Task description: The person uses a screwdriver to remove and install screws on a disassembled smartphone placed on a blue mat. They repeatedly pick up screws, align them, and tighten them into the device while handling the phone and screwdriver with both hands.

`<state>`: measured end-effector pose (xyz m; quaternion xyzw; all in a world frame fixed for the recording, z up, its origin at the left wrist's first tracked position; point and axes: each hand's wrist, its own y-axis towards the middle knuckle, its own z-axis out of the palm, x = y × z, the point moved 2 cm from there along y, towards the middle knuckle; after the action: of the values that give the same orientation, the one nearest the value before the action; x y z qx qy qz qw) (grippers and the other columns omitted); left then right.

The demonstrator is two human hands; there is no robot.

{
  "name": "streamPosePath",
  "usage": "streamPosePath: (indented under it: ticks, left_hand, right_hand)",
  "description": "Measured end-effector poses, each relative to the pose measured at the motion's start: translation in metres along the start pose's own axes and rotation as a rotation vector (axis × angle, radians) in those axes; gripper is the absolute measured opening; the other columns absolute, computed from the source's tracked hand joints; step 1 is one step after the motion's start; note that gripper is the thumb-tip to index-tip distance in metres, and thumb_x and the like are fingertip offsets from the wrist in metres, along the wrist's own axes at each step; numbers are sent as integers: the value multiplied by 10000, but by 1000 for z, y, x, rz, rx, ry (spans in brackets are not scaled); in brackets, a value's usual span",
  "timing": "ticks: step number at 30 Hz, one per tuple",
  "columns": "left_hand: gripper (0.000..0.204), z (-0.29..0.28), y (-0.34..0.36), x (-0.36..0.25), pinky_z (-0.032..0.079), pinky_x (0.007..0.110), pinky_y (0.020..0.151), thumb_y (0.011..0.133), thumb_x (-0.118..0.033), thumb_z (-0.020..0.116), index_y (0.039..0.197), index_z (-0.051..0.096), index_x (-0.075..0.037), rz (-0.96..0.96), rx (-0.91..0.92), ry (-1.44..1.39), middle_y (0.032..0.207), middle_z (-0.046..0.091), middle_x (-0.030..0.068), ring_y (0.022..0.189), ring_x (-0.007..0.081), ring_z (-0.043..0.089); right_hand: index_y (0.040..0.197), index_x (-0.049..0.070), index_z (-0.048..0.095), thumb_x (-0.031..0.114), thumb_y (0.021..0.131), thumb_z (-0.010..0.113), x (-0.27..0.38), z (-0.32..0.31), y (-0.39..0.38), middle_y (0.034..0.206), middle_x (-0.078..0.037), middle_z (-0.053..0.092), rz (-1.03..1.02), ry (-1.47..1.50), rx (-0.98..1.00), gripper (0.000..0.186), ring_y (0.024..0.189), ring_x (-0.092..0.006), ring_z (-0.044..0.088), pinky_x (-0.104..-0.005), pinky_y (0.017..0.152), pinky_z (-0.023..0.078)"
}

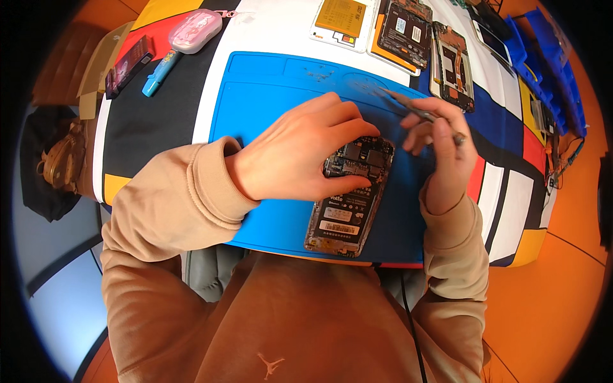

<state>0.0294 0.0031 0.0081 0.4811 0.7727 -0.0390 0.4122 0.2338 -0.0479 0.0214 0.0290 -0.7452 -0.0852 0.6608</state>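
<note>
An opened phone point(345, 214) with its battery and circuit board exposed lies on a blue silicone mat point(255, 96). My left hand point(300, 147) reaches over its upper part, fingers curled around its edges and hiding some of the board. Just right of the phone, my right hand point(440, 143) is raised, its fingers closed on a slender metal tool point(418, 112), which looks like tweezers and points up and left over the mat. Small loose bits point(319, 72) sit at the back of the mat.
Disassembled phones and panels point(399, 35) line the back, beside blue plastic bins point(552, 83). At left are a pink case point(191, 32), a light-blue pen-like item point(159, 73), a dark box point(128, 67) and cardboard point(96, 76). A black cable point(408, 306) hangs below the table edge.
</note>
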Motion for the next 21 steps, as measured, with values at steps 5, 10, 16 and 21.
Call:
streamPosePath:
  ticks: [5,10,16,21]
  left_hand:
    - [526,1,0,1,479,371,822,726,-263,854,1162,645,-56,25,0,21,1072,620,98,934,292,559]
    - [521,3,-1,2,477,373,807,720,-261,858,1136,639,-38,54,-16,29,1071,616,101,921,293,555]
    - [522,4,0,2,482,370,812,715,-254,860,1128,636,-27,60,-28,31,1069,612,105,927,299,554]
    - [486,3,2,1,488,371,803,724,-258,847,1093,639,-19,59,-25,39,1049,607,101,923,298,549]
  right_hand:
    - [1290,30,586,80,1027,494,-7,11,3,1190,-146,639,-78,-214,270,284,1038,-209,622,-306,884,496]
    - [1318,62,587,41,970,558,-7,15,5,1131,-122,640,-170,-366,301,350,989,-250,585,-335,870,473]
    - [1342,86,583,22,964,542,-3,20,8,1109,-108,616,-139,-418,329,385,984,-241,555,-328,882,449]
    - [1365,53,557,13,1000,476,1,18,8,1174,-125,580,-85,-416,387,376,1092,-218,547,-308,973,420]
